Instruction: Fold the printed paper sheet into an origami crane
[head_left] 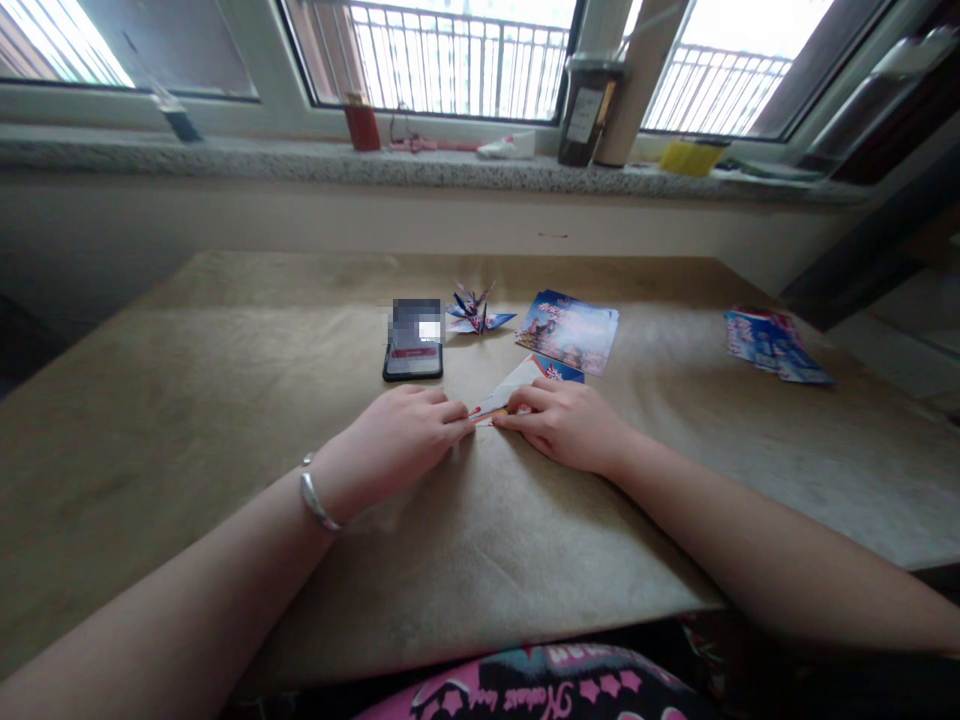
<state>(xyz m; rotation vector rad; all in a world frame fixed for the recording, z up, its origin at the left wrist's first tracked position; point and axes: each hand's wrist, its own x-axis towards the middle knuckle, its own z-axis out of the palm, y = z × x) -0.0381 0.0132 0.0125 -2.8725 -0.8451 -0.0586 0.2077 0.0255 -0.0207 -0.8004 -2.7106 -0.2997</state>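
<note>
A partly folded sheet of origami paper (517, 382), white with a blue printed corner, lies on the table between my hands. The fingertips of my left hand (409, 435) are closed at its left point. My right hand (570, 425) presses its fingers on the near edge, covering part of the sheet. Just beyond stand a folded paper crane (480, 315) in blue and pink and a stack of printed square papers (574, 330). To the left of the crane a phone (414, 365) lies with its screen lit and partly blurred.
The table (225, 420) reaches to the wall under the window. At its right side lie several blue and red printed packets or cards (776, 345). On the stone windowsill (262, 160) stand a red container (363, 125), a dark labelled jar (586, 115) and a yellow item (691, 157).
</note>
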